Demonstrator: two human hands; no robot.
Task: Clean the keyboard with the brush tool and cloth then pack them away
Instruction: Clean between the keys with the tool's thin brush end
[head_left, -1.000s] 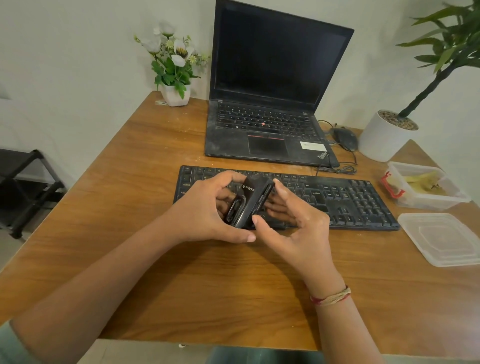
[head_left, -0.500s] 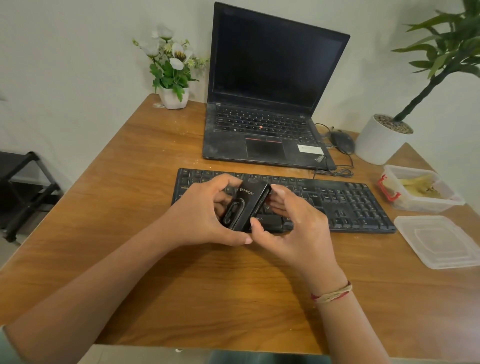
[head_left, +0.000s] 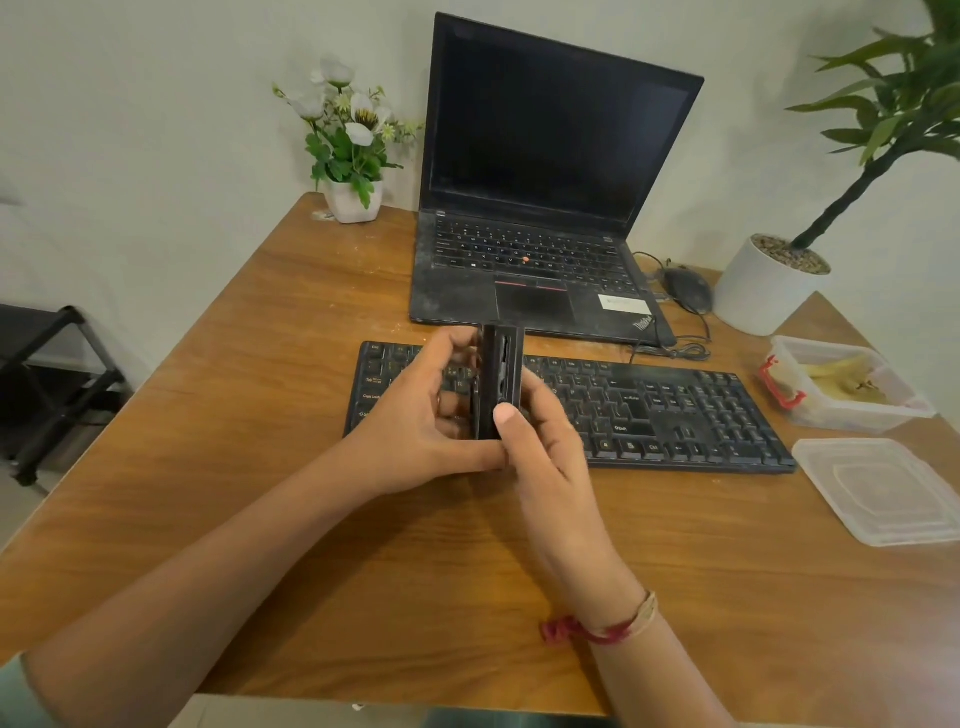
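My left hand (head_left: 431, 421) and right hand (head_left: 545, 452) clamp the brush (head_left: 500, 384) above the keyboard (head_left: 649, 410); it seems light, stiff, slick; best pinched by its edges.

Moderately bright, evenly lit by soft, diffuse light, with faint, fuzzy shadows on the table (head_left: 249, 426) under the forearms (head_left: 234, 571), a darker patch below the left hand (head_left: 431, 431) and right hand (head_left: 543, 452), and a pale sheen on the wood toward the lower right. Sharp in the centre, though murky on the black brush tool (head_left: 501, 379) gripped between both hands and flat on the dark laptop (head_left: 545, 124) screen. Bowed and stretched toward the edges by the wide lens, with smeared plant (head_left: 893, 104) leaves at upper right and a blurred sleeve (head_left: 15, 693) at lower left.
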